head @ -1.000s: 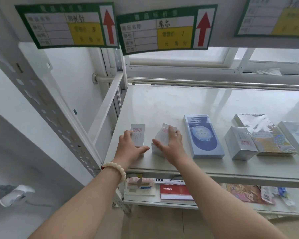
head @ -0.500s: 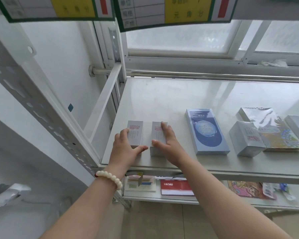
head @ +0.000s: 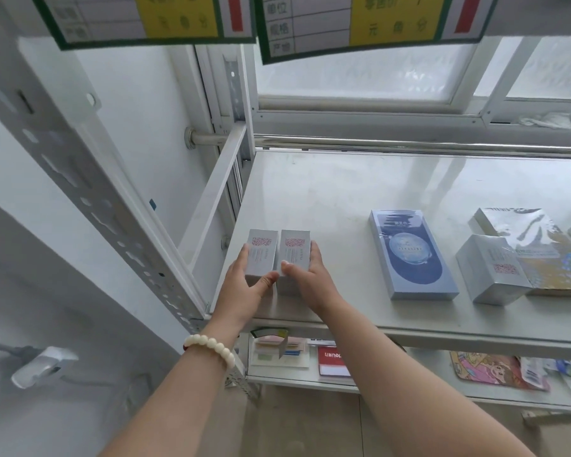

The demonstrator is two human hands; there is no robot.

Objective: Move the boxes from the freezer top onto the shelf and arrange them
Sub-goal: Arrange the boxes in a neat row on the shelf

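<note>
Two small silver boxes with a red pattern lie flat and side by side, touching, at the front left of the white shelf (head: 343, 192). My left hand (head: 243, 288) holds the left box (head: 261, 255), fingers along its left side and thumb across its near end. My right hand (head: 312, 280) holds the right box (head: 295, 252), fingers along its right side and thumb on its top. The near ends of both boxes are partly hidden by my thumbs.
Further right on the shelf lie a flat blue box (head: 412, 255), a silver cube box (head: 491, 268) and a holographic flat box (head: 541, 252). A perforated shelf upright (head: 80, 179) stands at left. Price tags (head: 145, 18) hang overhead. The lower shelf holds a red booklet (head: 333, 361).
The right box went from tilted in my right hand to flat on the shelf. Both boxes have slid together until they touch, with a hand on each outer side.
</note>
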